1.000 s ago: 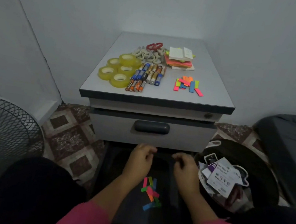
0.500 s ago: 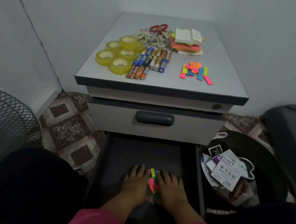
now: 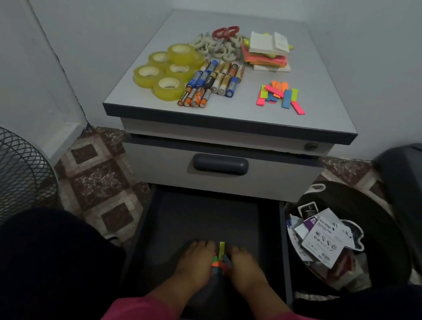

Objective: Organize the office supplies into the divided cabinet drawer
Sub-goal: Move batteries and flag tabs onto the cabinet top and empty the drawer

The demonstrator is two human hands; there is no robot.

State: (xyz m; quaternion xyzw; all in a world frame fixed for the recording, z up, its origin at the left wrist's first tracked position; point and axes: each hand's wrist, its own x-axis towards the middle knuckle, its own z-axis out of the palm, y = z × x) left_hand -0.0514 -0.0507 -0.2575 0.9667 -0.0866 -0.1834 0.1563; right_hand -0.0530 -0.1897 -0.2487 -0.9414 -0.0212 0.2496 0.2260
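Coloured tabs (image 3: 219, 260), squeezed between both hands, point lengthwise toward cabinet (image 3: 218, 177).

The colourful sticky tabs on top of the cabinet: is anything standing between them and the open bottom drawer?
Nothing visible blocks them. The colourful sticky tabs lie near the front edge of the grey cabinet top, and the open dark bottom drawer is below, bare at the back.

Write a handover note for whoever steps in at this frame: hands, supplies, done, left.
Left hand and right hand: both down in the open drawer, squeezing a bunch of colored tabs between them.
On the cabinet top: tape rolls, batteries, scissors, note pads, more tabs.
Done: one bunch of tabs is in the drawer.
Left: everything on top.
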